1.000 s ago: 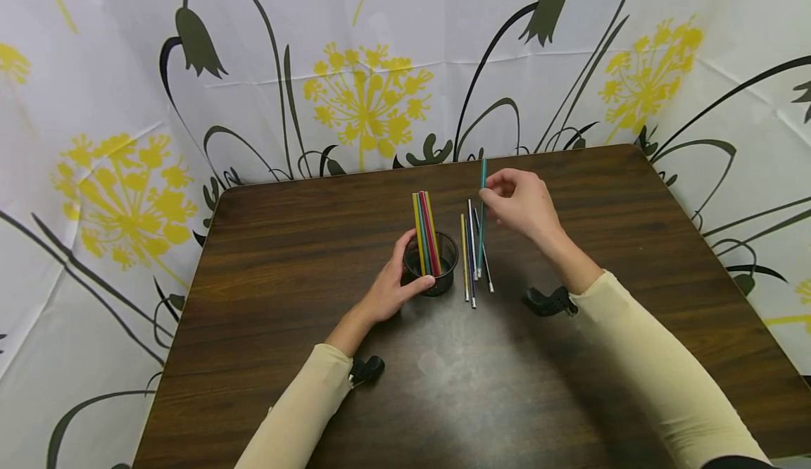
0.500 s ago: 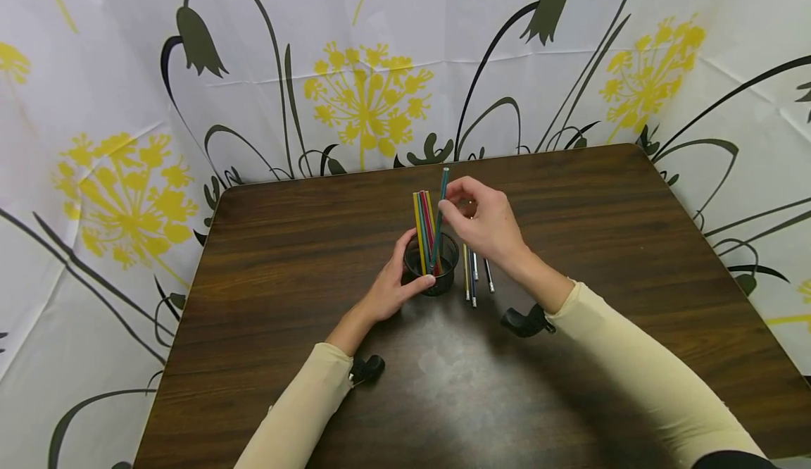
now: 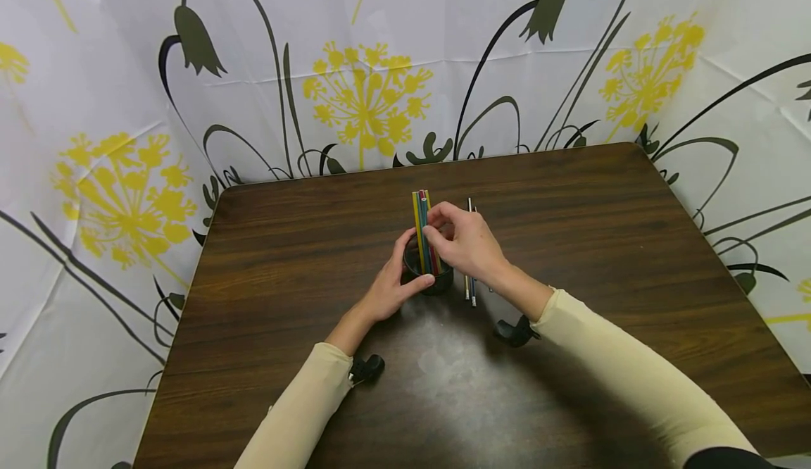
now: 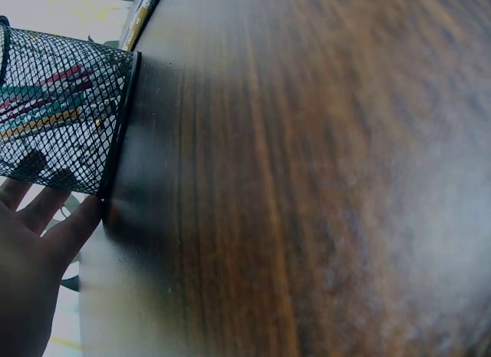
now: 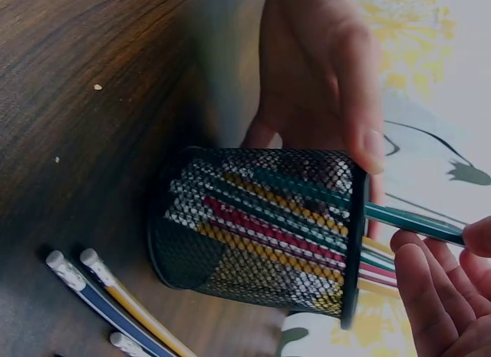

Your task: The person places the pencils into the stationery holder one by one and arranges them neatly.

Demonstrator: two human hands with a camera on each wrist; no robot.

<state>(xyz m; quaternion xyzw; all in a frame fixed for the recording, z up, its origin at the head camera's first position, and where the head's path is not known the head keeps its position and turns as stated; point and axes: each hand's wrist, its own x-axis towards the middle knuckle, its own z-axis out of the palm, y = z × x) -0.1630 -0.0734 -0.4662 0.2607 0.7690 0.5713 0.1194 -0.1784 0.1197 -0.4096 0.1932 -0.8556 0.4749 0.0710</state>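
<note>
A black mesh pencil cup [image 3: 441,283] stands upright on the wooden table. My left hand [image 3: 385,291] grips it from the left side, thumb at the front near the rim and fingers around the wall. Yellow, green and red pencils lean inside, visible through the mesh in the right wrist view. My right hand [image 3: 470,245] pinches a teal pencil [image 5: 418,223] near its upper end, just above the rim. The lower part of that pencil is inside the cup.
Several loose pencils lie on the table right of the cup, among them a navy pencil [image 5: 115,315] and a yellow pencil [image 5: 136,305], partly hidden under my right hand in the head view. A flower-printed curtain [image 3: 393,25] hangs behind the table [image 3: 285,229].
My right hand has carried the teal pencil left from the loose pencils to the cup, then lowered it in among the others. My left hand keeps its hold on the cup.
</note>
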